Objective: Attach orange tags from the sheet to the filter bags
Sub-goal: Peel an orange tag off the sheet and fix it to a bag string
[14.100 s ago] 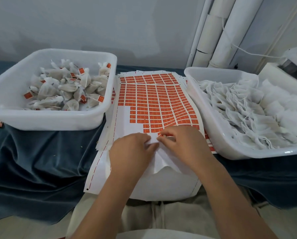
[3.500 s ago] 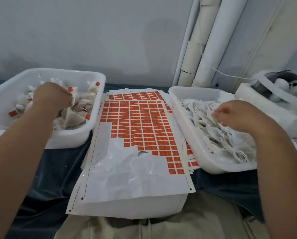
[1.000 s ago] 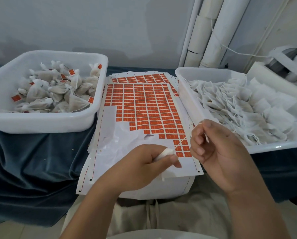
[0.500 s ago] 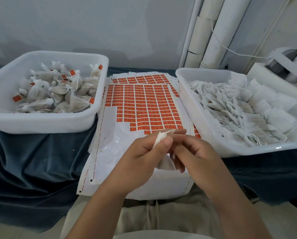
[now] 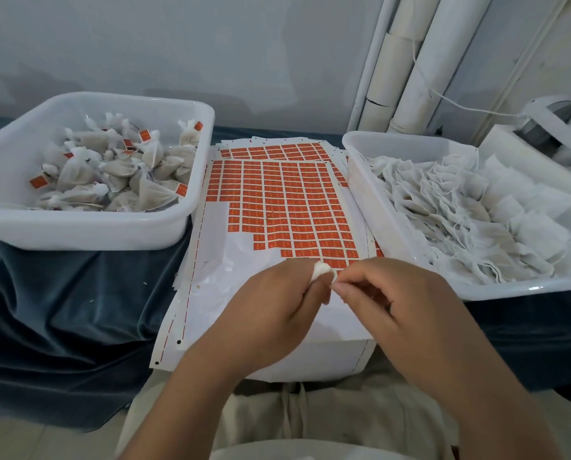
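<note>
Partway: tagged bags (image 5: 118, 174) heaped in left tub (image 5: 88, 230), many untagged bags (image 5: 460, 207) waiting at right. Left hand (image 5: 277, 303) pinching a filter bag (image 5: 322, 270); right hand (image 5: 393, 303) curled beside it, grip contents unclear.

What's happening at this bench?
A person is tagging filter bags by hand. The left hand grips a small white filter bag while the right hand pinches at its edge. Both are just above the near end of the sheet of orange tags, whose near part is already stripped. The left tub holds tagged bags; the right tub holds untagged bags. No tag shows on the held bag.
</note>
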A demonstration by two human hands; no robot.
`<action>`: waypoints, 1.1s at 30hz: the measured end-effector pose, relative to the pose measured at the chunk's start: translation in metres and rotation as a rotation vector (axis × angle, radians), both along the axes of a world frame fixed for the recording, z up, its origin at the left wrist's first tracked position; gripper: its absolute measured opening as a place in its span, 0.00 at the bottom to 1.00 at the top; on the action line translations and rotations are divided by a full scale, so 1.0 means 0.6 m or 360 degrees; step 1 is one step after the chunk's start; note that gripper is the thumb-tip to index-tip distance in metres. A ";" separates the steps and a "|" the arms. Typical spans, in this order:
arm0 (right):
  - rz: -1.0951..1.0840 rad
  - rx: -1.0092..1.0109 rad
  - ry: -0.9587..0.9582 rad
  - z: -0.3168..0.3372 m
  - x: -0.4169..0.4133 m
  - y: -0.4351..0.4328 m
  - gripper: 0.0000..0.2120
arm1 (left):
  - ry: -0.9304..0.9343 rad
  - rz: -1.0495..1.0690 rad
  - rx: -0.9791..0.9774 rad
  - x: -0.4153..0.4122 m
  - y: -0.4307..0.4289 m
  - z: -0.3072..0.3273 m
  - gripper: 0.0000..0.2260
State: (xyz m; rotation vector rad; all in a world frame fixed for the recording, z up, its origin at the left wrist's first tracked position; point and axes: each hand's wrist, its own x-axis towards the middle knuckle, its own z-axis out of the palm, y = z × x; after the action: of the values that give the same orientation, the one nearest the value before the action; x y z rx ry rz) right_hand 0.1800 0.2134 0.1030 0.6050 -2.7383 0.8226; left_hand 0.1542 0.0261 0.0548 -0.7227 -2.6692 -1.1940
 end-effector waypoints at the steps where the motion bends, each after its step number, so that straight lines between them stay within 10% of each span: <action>1: 0.0071 0.0055 -0.0029 0.004 0.001 0.002 0.07 | -0.0025 -0.0033 0.0022 0.003 -0.001 0.000 0.14; 11: 0.0451 0.0527 -0.0044 0.055 -0.050 -0.009 0.07 | -0.0311 -0.0364 0.0121 0.008 -0.004 -0.004 0.16; 25: 0.0405 -0.0694 -0.0382 0.005 -0.055 0.009 0.04 | -0.0663 -0.0704 0.0943 -0.005 -0.027 -0.003 0.22; 33: 0.0554 -0.0008 -0.0105 0.049 -0.044 0.013 0.07 | -0.0735 -0.0674 0.0777 -0.008 -0.036 0.000 0.20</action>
State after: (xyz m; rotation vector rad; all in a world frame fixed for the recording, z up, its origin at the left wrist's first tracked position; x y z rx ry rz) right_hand 0.1538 0.2210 0.1325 1.0931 -2.7267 0.9361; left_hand 0.1497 0.0047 0.0547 -1.0512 -2.4155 -2.2595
